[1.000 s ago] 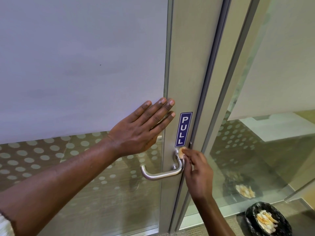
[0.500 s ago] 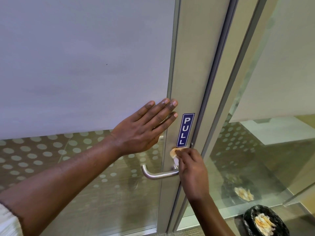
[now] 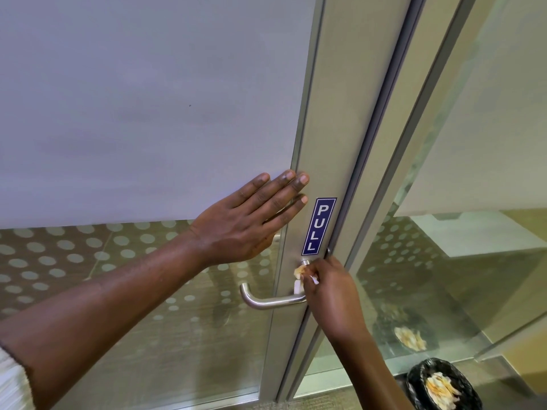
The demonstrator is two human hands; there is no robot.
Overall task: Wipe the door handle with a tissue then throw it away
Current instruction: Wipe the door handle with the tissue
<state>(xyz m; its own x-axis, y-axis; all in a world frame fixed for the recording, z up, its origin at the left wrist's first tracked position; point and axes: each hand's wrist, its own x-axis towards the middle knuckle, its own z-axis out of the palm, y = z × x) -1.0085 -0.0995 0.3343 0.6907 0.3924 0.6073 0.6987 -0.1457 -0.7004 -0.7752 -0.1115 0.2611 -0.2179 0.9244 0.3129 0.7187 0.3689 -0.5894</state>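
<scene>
Your left hand (image 3: pixel 239 223) lies flat and open on the door (image 3: pixel 334 113), fingers spread straight, fingertips reaching the metal frame just above and left of the handle (image 3: pixel 266 301). Your right hand (image 3: pixel 328 294) is pinched shut on the tissue (image 3: pixel 299 278), pressing it against the handle where the neck meets the frame, right of the lever's free end. The tissue shows as a small white and yellowish wad at your fingertips, directly under the PULL sign (image 3: pixel 319 225), which sits just above the handle. Your two hands are apart, the left above the handle, the right at it. The bin (image 3: pixel 444 386), lined in black with crumpled tissues inside, stands on the floor well below and right of the handle.
</scene>
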